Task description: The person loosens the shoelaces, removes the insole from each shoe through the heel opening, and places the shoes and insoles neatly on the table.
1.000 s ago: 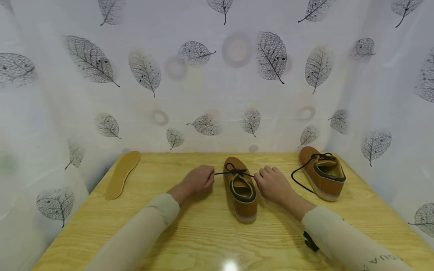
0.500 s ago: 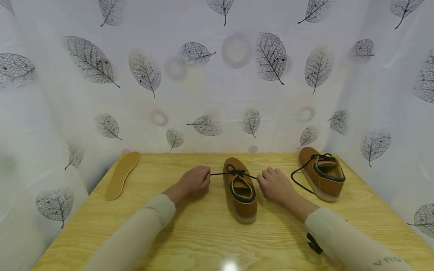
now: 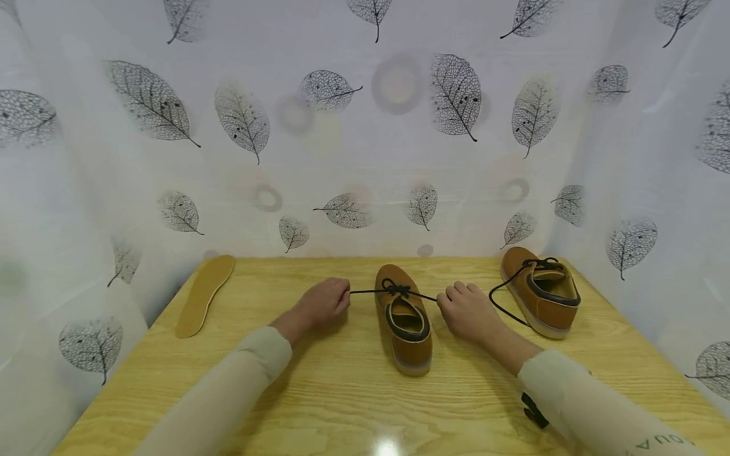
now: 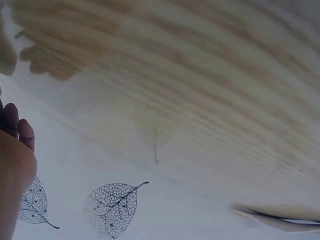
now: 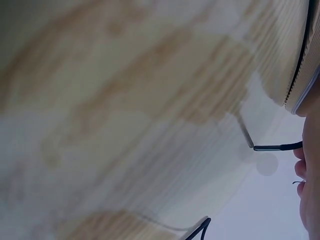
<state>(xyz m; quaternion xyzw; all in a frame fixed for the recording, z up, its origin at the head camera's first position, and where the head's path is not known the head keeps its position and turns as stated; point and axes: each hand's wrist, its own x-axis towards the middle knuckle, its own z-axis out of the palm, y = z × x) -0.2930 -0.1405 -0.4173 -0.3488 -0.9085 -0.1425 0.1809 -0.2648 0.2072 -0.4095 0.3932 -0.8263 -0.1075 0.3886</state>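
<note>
A brown shoe point(image 3: 412, 354) stands upright mid-table, its toe away from me. Black shoelaces point(image 3: 396, 289) sit knotted with a loop over its tongue. My left hand point(image 3: 320, 303) grips one lace end, and that lace runs taut to the knot. On the other side my right hand point(image 3: 469, 311) holds the other end, also pulled straight. Both hands are apart from the shoe itself. The left wrist view catches part of the left hand point(image 4: 17, 145) at its edge. In the right wrist view a piece of black lace point(image 5: 275, 147) comes out of the right hand point(image 5: 311, 170).
A second brown shoe point(image 3: 559, 313) with a trailing black lace stands at the back right. At the left lies a tan insole point(image 3: 204, 296). A leaf-printed curtain point(image 3: 365, 158) borders the wooden table point(image 3: 342, 405) behind and at both sides.
My hands have drawn apart, the left one leftward and the right one rightward. More taut lace shows between each hand and the knot. The shoe has stayed in place.
</note>
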